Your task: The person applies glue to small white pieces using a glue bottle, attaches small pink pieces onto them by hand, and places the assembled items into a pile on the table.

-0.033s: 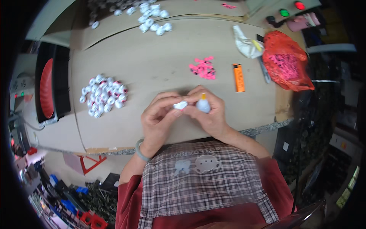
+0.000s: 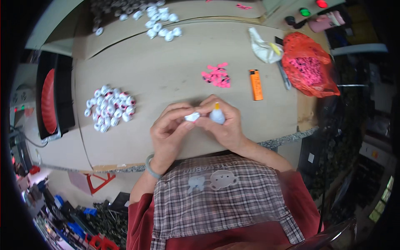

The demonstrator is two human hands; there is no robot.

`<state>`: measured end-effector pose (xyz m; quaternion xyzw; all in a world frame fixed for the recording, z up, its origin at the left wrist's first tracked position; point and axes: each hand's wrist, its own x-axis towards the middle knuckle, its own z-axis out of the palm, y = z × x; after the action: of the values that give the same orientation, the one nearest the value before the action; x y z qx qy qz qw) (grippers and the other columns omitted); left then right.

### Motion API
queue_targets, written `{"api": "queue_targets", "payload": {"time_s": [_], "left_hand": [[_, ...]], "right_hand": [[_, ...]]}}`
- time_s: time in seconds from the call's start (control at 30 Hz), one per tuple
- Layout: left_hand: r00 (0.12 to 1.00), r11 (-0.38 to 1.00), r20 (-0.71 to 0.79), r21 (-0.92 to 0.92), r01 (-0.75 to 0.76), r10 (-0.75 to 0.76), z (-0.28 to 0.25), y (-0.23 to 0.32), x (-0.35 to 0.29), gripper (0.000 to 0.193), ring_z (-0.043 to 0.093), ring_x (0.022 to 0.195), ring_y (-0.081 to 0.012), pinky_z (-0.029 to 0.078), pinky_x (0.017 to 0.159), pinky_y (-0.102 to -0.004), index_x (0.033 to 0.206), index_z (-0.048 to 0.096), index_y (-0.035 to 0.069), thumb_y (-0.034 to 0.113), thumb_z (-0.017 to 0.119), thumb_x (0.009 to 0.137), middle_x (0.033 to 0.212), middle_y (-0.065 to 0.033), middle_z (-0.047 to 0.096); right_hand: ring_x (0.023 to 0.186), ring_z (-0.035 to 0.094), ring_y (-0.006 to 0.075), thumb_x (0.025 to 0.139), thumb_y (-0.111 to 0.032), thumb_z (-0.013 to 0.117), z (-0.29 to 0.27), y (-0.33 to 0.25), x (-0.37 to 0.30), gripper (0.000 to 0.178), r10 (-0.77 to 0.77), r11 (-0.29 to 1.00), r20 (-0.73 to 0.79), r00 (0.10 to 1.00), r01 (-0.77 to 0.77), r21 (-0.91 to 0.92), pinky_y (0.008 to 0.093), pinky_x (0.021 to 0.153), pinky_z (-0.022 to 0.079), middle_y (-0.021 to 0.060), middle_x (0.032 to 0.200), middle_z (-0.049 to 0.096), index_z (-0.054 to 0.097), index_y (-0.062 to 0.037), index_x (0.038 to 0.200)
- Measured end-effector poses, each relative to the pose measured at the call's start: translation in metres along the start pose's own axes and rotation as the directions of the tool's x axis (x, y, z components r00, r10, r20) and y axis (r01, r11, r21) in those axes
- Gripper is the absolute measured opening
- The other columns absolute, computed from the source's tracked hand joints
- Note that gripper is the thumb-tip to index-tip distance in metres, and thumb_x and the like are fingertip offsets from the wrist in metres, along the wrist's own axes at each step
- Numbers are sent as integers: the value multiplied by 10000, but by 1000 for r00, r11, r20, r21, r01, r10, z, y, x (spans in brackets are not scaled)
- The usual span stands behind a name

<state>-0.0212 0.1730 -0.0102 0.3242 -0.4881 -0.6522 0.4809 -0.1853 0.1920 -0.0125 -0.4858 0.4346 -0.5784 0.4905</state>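
Over the near part of the table, my left hand pinches a small white rounded piece between thumb and fingers. A bit of pink shows at its lower edge. The fingertips of my right hand meet the same piece from the other side. Tucked in that right hand is a small pale squeeze bottle with a yellow tip pointing away from me. Beyond my hands lies a little heap of pink pieces with dark spots. To the left sits a pile of similar white pieces, some showing red or pink.
An orange box cutter lies right of the pink heap. Farther right are a red plastic bag of pink pieces, a grey marker-like stick and a crumpled white wrapper. A black bin stands left; more white pieces lie at the back.
The whole view has shifted slightly, so everything sits a little farther left. Both hands keep the same hold on the white piece and the bottle.
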Motion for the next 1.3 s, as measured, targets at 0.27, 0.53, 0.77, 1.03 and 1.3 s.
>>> {"api": "queue_targets", "payload": {"time_s": [0.27, 0.53, 0.77, 1.03, 1.3], "left_hand": [[994, 970, 77, -223, 99, -83, -6, -1, 6, 273, 596, 984, -175, 505, 838, -293, 1104, 602, -25, 10, 659, 839, 1113, -112, 573], [958, 842, 151, -459, 285, -242, -3, 3, 9, 281, 631, 942, -182, 520, 829, -300, 1180, 556, 1, 82, 581, 912, 1062, -111, 624], [950, 812, 144, -494, 311, -277, -3, 6, 8, 326, 611, 891, -163, 515, 815, -259, 1191, 576, -7, 119, 622, 894, 1097, -162, 619], [945, 815, 102, -483, 321, -312, -5, 4, 9, 331, 614, 840, -158, 525, 772, -257, 1183, 590, -6, 99, 644, 875, 1060, -169, 630], [930, 872, 32, -336, 356, -367, -6, -1, 5, 273, 670, 883, -167, 554, 766, -265, 1113, 621, -10, -9, 642, 841, 1012, -138, 678]], "right_hand": [[896, 574, 95, 786, -30, 724, -29, -31, 18, 226, 174, 977, 82, 981, -182, 110, 236, 754, 461, 29, 999, 613, 652, -22, 1000], [960, 622, 363, 763, -48, 678, -129, -41, 86, 395, -301, 136, -59, 952, -19, -991, 417, 816, 517, 153, 1147, 596, 611, -85, 1151], [726, 641, 331, 777, -35, 649, -121, -37, 94, 255, -266, 83, 71, 961, 97, -992, 405, 662, 519, 151, 921, 627, 618, -44, 1030], [796, 625, 166, 729, -20, 717, -35, -60, 45, 241, 57, 921, 179, 982, 18, -390, 269, 708, 482, 77, 883, 645, 648, -27, 959], [834, 597, 195, 637, 82, 689, -19, -52, 44, 288, 121, 867, 405, 906, 102, -487, 304, 763, 467, 80, 858, 581, 642, -11, 905]]}}
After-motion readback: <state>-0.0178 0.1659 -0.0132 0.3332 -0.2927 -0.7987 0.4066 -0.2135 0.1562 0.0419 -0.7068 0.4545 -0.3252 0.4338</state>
